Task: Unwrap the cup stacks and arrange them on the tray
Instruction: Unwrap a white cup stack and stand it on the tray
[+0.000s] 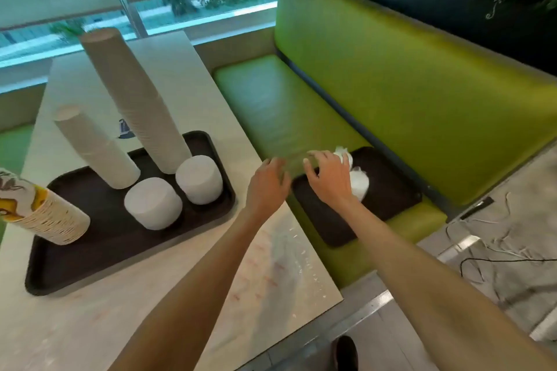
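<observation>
We see a long green bench [391,84] along the right, and beside it a pale table [90,325] that carries the cups. On the table lies a wide dark tray [99,250]. A second dark tray [388,190] sits on the bench seat, close to the table's edge.

All the cup stacks stand on the table's tray, bottoms up. The tall white stack [135,93] rises from the far side. A shorter white stack [96,150] stands to its left. A printed stack [45,217] with yellow markings is at the tray's left end. Two short white stacks [153,203] [199,179] stand side by side nearer the middle, close together. A sheet of clear film [286,256] with faint red print lies on the table's near right corner.

On the bench tray we make out crumpled white wrapping [358,181].

Both arms reach out over the table's corner. The left hand [266,187] hovers over the table's edge with its fingers bent, and it is blurred. The right hand [328,181] is over the near end of the bench tray, just in front of the crumpled wrapping, with its fingers spread and curved downward. We cannot tell whether either hand has hold of anything.
</observation>
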`<state>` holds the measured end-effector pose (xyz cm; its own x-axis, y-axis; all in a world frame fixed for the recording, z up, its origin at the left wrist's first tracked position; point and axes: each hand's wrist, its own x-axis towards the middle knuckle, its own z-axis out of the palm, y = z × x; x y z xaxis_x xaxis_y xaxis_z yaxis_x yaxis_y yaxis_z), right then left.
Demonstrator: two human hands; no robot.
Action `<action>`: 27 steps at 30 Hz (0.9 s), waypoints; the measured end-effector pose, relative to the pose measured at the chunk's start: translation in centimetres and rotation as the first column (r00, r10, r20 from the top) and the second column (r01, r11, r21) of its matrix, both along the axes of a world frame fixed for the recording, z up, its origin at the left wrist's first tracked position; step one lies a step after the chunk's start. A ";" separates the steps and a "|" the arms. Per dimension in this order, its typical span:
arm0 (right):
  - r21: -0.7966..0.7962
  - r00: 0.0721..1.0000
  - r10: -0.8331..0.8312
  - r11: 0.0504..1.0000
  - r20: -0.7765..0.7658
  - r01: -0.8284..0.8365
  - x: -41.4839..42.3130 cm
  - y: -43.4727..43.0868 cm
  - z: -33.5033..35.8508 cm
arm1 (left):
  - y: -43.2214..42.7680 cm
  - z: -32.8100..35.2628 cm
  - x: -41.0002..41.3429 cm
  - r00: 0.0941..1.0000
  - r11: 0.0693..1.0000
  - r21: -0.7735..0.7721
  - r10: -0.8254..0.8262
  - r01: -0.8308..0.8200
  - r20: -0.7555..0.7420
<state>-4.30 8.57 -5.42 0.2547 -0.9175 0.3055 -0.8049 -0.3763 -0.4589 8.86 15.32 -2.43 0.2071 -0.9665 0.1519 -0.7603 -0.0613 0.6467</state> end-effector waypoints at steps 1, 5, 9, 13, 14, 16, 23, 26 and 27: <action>0.030 1.000 -0.019 0.999 0.005 0.018 -1.5 -1.4 -0.2 | -1.4 -0.4 -1.4 1.000 1.000 0.028 0.010 -0.010 -0.012; 0.187 0.993 -0.087 0.980 0.075 0.072 -8.0 -7.0 -1.5 | -7.7 -2.8 -6.5 0.993 0.991 0.136 0.030 -0.014 -0.113; 0.427 0.991 -0.127 0.899 0.042 0.097 -14.1 -11.2 -4.8 | -12.6 -6.2 -10.4 0.978 0.959 0.283 0.071 -0.013 -0.197; 0.615 0.995 -0.097 0.786 0.024 0.062 -17.7 -14.8 -10.0 | -16.8 -10.7 -13.2 0.967 0.928 0.372 0.078 0.019 -0.243; 0.646 0.995 -0.091 0.762 0.033 0.049 -18.1 -15.5 -11.3 | -17.6 -11.9 -13.9 0.967 0.923 0.384 0.070 0.031 -0.245; 0.695 0.995 -0.086 0.719 0.059 0.021 -18.4 -16.5 -13.9 | -19.0 -14.3 -15.0 0.972 0.915 0.400 0.051 0.047 -0.231; 0.714 0.983 -0.067 0.696 0.173 -0.078 -17.4 -18.2 -20.5 | -21.6 -19.4 -17.4 0.955 0.916 0.395 0.055 0.067 -0.291; 0.694 0.976 -0.066 0.713 0.208 -0.099 -16.9 -18.7 -22.5 | -22.5 -20.8 -18.0 0.959 0.917 0.393 0.045 0.072 -0.279; 0.687 0.972 -0.072 0.719 0.223 -0.104 -16.7 -18.8 -22.9 | -22.7 -21.1 -18.2 0.960 0.918 0.390 0.051 0.063 -0.275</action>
<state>-20.99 -10.19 -28.32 0.2792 -0.8892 -0.3624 -0.6470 0.1046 -0.7553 -9.33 -7.37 -23.55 0.1796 -0.9366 -0.3010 -0.5573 -0.3489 0.7534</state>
